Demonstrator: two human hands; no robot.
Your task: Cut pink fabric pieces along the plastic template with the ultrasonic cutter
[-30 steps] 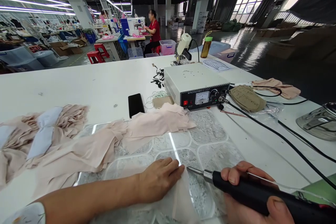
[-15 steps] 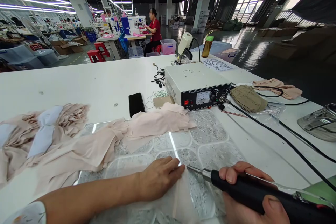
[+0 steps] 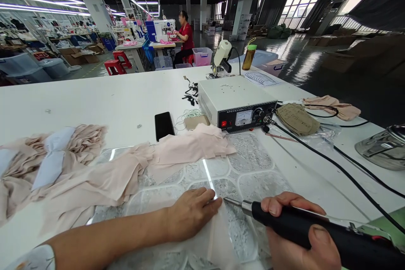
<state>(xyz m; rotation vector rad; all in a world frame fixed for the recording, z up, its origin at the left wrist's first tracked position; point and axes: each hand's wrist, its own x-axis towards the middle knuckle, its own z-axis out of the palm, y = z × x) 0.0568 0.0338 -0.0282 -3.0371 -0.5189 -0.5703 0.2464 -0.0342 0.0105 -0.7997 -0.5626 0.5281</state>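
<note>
My left hand (image 3: 193,216) lies on the sheer pale-pink fabric (image 3: 220,238), which trails toward 5 o'clock, presumably steadying it on the marbled mat (image 3: 255,158); pinch hidden, cannot tell. My right hand (image 3: 294,230) grips the black-handled probe (image 3: 281,219) at 3 o'clock, for aiming its tip.

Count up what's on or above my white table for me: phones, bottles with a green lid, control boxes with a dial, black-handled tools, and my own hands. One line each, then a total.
Phone: 1
Green-lidded bottle: 1
Control box: 1
Black-handled tool: 1
Hands: 2, left hand and right hand
Total: 6
</note>
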